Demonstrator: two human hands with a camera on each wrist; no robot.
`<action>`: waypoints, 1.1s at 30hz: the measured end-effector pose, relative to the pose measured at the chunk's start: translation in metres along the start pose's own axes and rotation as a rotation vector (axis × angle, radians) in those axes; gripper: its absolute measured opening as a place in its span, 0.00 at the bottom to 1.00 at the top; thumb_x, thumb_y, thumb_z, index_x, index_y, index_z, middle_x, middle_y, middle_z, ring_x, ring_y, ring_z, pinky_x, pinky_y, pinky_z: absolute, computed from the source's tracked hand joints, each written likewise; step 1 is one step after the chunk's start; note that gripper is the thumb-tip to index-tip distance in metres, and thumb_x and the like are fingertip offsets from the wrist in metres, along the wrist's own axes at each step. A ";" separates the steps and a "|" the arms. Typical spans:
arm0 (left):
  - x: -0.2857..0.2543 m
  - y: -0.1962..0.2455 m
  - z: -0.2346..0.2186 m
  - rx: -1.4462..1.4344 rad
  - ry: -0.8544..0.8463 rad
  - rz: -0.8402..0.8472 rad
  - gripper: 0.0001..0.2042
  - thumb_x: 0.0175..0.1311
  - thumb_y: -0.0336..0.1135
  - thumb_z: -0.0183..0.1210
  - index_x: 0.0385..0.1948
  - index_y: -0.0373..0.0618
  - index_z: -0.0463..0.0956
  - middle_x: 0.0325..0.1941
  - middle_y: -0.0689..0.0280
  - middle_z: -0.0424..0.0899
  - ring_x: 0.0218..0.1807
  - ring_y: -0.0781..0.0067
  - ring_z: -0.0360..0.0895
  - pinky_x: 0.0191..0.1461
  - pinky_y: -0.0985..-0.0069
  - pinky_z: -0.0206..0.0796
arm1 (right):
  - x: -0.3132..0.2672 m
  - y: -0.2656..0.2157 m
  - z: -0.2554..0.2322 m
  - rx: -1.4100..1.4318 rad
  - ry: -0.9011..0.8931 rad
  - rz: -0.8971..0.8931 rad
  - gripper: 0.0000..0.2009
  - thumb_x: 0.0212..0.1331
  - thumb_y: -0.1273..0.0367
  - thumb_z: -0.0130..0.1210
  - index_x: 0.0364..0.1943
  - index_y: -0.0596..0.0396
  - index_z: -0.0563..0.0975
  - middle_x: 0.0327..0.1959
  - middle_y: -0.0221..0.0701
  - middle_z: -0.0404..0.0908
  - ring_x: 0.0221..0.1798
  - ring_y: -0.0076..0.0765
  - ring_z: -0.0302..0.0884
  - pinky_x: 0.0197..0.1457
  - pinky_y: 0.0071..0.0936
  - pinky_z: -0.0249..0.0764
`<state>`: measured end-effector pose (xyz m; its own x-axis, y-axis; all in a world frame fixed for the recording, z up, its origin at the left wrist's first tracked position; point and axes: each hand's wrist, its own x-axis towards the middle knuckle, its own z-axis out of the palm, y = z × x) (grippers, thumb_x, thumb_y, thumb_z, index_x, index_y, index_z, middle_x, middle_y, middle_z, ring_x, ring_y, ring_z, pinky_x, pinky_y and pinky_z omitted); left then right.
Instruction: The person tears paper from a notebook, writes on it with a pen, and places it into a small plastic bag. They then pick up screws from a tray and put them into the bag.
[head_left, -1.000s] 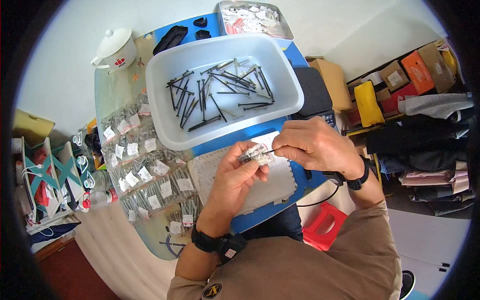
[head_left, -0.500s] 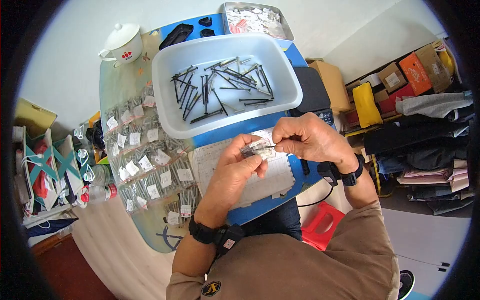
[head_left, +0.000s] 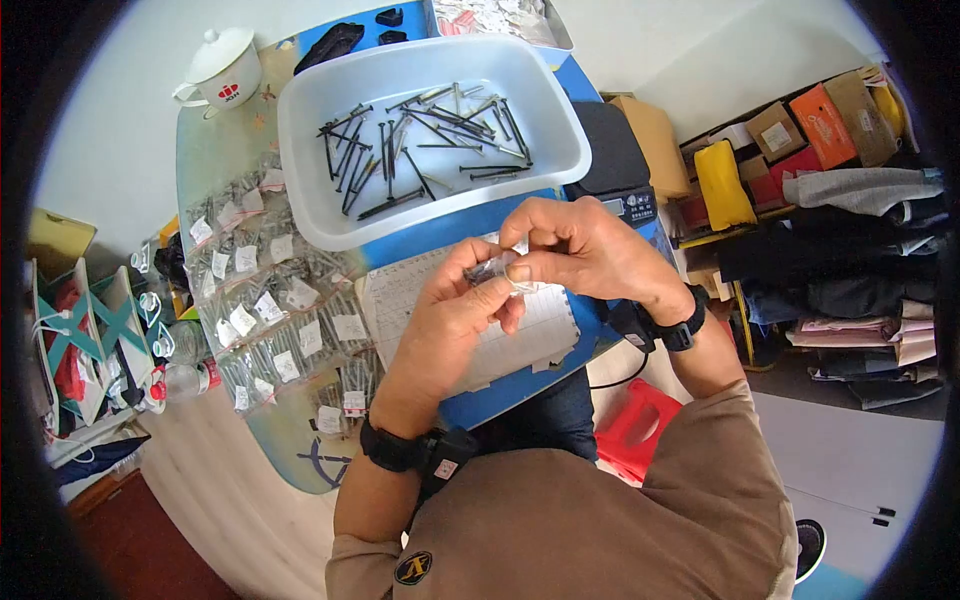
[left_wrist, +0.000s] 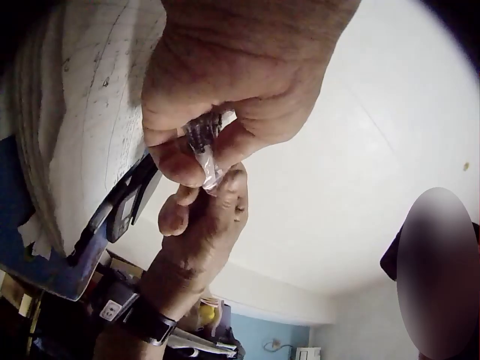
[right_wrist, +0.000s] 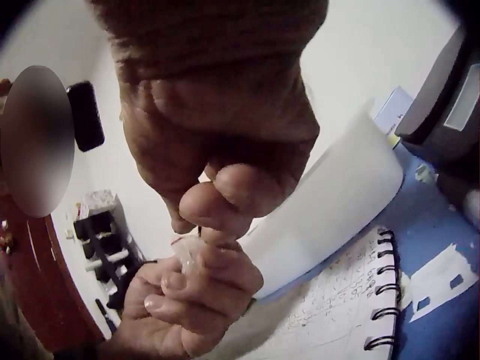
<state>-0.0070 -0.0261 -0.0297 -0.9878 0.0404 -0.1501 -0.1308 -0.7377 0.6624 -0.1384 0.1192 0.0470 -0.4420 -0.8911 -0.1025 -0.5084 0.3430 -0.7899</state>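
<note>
Above the notebook (head_left: 520, 350), my left hand (head_left: 450, 330) grips a small clear plastic bag (left_wrist: 209, 166) between thumb and fingers. Several dark screws (left_wrist: 200, 135) show through the plastic. My right hand (head_left: 600, 250) is right at the bag's mouth, its thumb and fingertips pinched together. A short dark bit of a screw (right_wrist: 199, 231) shows below those fingertips in the right wrist view; most of it is hidden. Behind the hands stands a white plastic tub (head_left: 450, 212), with many loose dark and pale screws (head_left: 390, 160) on its floor.
Rows of bagged screws with white labels (head_left: 310, 340) cover the table's left side. A lidded mug (head_left: 228, 75) stands at the back left, a box of paper slips (head_left: 500, 18) at the back. Right of the tub sits a black scale (head_left: 612, 150). A red stool (head_left: 640, 420) is below the table.
My right fingertips have moved closer to the left hand, up to the bag. The dark screw shaft that showed between the hands is now mostly out of sight. The head view has shifted slightly.
</note>
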 end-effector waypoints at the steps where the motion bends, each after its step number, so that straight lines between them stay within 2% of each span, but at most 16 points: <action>1: 0.000 0.000 -0.001 0.009 -0.022 0.008 0.11 0.72 0.32 0.54 0.52 0.40 0.72 0.40 0.64 0.80 0.36 0.75 0.75 0.40 0.76 0.66 | -0.004 -0.001 -0.005 0.077 -0.013 0.048 0.10 0.63 0.69 0.65 0.44 0.57 0.79 0.19 0.23 0.72 0.23 0.16 0.65 0.27 0.20 0.62; 2: 0.001 0.000 -0.002 0.019 -0.044 0.018 0.10 0.72 0.32 0.54 0.50 0.40 0.72 0.39 0.64 0.80 0.36 0.75 0.75 0.40 0.76 0.66 | -0.010 0.002 -0.007 0.078 -0.012 0.049 0.10 0.63 0.69 0.65 0.44 0.57 0.79 0.19 0.23 0.72 0.23 0.16 0.65 0.27 0.20 0.62; 4: 0.003 -0.004 -0.006 0.063 0.002 0.017 0.09 0.72 0.32 0.54 0.48 0.40 0.73 0.38 0.64 0.80 0.35 0.75 0.75 0.39 0.76 0.66 | -0.023 0.008 -0.009 0.048 0.271 0.000 0.10 0.63 0.70 0.64 0.45 0.59 0.82 0.22 0.26 0.77 0.25 0.18 0.69 0.30 0.21 0.67; 5: 0.004 -0.006 -0.008 0.106 0.047 0.017 0.08 0.72 0.32 0.53 0.46 0.40 0.73 0.37 0.63 0.80 0.35 0.75 0.75 0.39 0.76 0.66 | -0.033 0.008 -0.008 -0.086 0.339 -0.016 0.09 0.63 0.70 0.63 0.44 0.60 0.83 0.27 0.33 0.84 0.27 0.26 0.78 0.33 0.25 0.74; 6: 0.004 -0.007 -0.008 0.108 0.045 0.013 0.08 0.72 0.32 0.53 0.46 0.40 0.73 0.37 0.63 0.80 0.35 0.75 0.75 0.39 0.76 0.66 | -0.044 0.011 -0.005 -0.084 0.342 -0.014 0.09 0.63 0.70 0.63 0.44 0.60 0.83 0.27 0.33 0.84 0.27 0.26 0.78 0.33 0.25 0.74; 8: 0.006 -0.008 -0.009 0.115 0.112 0.074 0.06 0.72 0.31 0.53 0.43 0.40 0.74 0.37 0.63 0.81 0.34 0.74 0.75 0.39 0.76 0.67 | -0.065 0.018 0.003 -0.494 0.286 -0.017 0.09 0.61 0.71 0.62 0.43 0.60 0.84 0.32 0.43 0.86 0.32 0.41 0.85 0.36 0.31 0.78; 9: 0.007 -0.008 -0.008 0.086 0.123 0.079 0.05 0.71 0.31 0.54 0.42 0.41 0.74 0.37 0.63 0.81 0.35 0.74 0.76 0.39 0.75 0.68 | -0.072 0.019 0.008 -0.598 0.244 -0.015 0.11 0.58 0.74 0.61 0.45 0.59 0.83 0.33 0.47 0.84 0.34 0.52 0.84 0.35 0.37 0.78; 10: 0.008 -0.009 -0.010 0.088 0.117 0.078 0.05 0.71 0.31 0.54 0.42 0.41 0.74 0.37 0.63 0.81 0.35 0.74 0.76 0.39 0.75 0.68 | -0.078 0.021 0.013 -0.599 0.250 -0.012 0.11 0.58 0.74 0.61 0.45 0.59 0.83 0.33 0.47 0.84 0.34 0.52 0.84 0.35 0.37 0.78; 12: 0.012 -0.015 -0.016 0.003 0.087 0.102 0.05 0.71 0.30 0.54 0.42 0.41 0.75 0.37 0.62 0.82 0.36 0.73 0.77 0.40 0.74 0.68 | -0.084 0.027 0.026 -0.706 0.149 0.129 0.14 0.56 0.77 0.59 0.49 0.59 0.80 0.29 0.46 0.83 0.32 0.54 0.83 0.33 0.41 0.76; 13: 0.012 -0.015 -0.017 0.011 0.081 0.099 0.05 0.71 0.30 0.54 0.42 0.41 0.75 0.37 0.62 0.82 0.36 0.73 0.77 0.40 0.74 0.68 | -0.086 0.028 0.032 -0.714 0.178 0.171 0.18 0.55 0.77 0.58 0.52 0.59 0.78 0.25 0.46 0.82 0.30 0.55 0.81 0.31 0.43 0.75; 20: 0.017 -0.013 -0.027 -0.073 0.068 0.110 0.04 0.72 0.31 0.55 0.41 0.42 0.77 0.38 0.61 0.83 0.38 0.71 0.78 0.44 0.71 0.69 | -0.089 0.029 0.042 -0.660 0.164 0.218 0.20 0.57 0.75 0.58 0.56 0.61 0.77 0.22 0.44 0.79 0.25 0.51 0.80 0.29 0.41 0.72; 22: 0.018 -0.013 -0.027 -0.094 0.051 0.112 0.04 0.72 0.31 0.54 0.41 0.42 0.77 0.39 0.61 0.83 0.38 0.70 0.78 0.44 0.71 0.70 | -0.092 0.032 0.032 -0.276 0.185 0.148 0.23 0.58 0.75 0.58 0.60 0.61 0.76 0.19 0.42 0.77 0.20 0.42 0.77 0.26 0.37 0.69; 23: 0.018 -0.013 -0.027 -0.090 0.069 0.110 0.05 0.72 0.30 0.54 0.41 0.41 0.76 0.39 0.61 0.83 0.37 0.70 0.78 0.43 0.70 0.69 | -0.093 0.030 0.030 -0.275 0.186 0.150 0.23 0.58 0.75 0.58 0.60 0.61 0.76 0.19 0.42 0.77 0.20 0.42 0.77 0.26 0.37 0.69; 25: 0.018 -0.012 -0.026 -0.087 0.088 0.110 0.05 0.72 0.29 0.53 0.41 0.40 0.76 0.39 0.60 0.83 0.36 0.69 0.78 0.42 0.70 0.69 | -0.093 0.026 0.027 -0.194 0.220 0.383 0.24 0.58 0.75 0.58 0.62 0.61 0.74 0.18 0.40 0.75 0.19 0.33 0.75 0.25 0.32 0.66; 29: 0.017 -0.011 -0.029 -0.116 0.055 0.101 0.04 0.72 0.29 0.53 0.40 0.41 0.77 0.40 0.60 0.83 0.38 0.69 0.78 0.46 0.71 0.70 | -0.096 0.031 0.037 -0.174 0.218 0.342 0.25 0.59 0.75 0.57 0.63 0.61 0.74 0.17 0.37 0.76 0.20 0.27 0.74 0.25 0.30 0.67; 33: 0.017 -0.012 -0.025 -0.085 0.117 0.111 0.04 0.71 0.29 0.53 0.40 0.40 0.76 0.38 0.61 0.82 0.37 0.69 0.78 0.42 0.70 0.69 | -0.096 0.034 0.039 0.101 0.196 0.414 0.25 0.60 0.75 0.57 0.65 0.60 0.73 0.19 0.34 0.77 0.21 0.25 0.75 0.26 0.28 0.69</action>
<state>-0.0202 -0.0333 -0.0582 -0.9787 -0.1198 -0.1670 -0.0087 -0.7877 0.6161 -0.0844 0.2053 0.0066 -0.7285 -0.6093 -0.3131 -0.1898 0.6187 -0.7623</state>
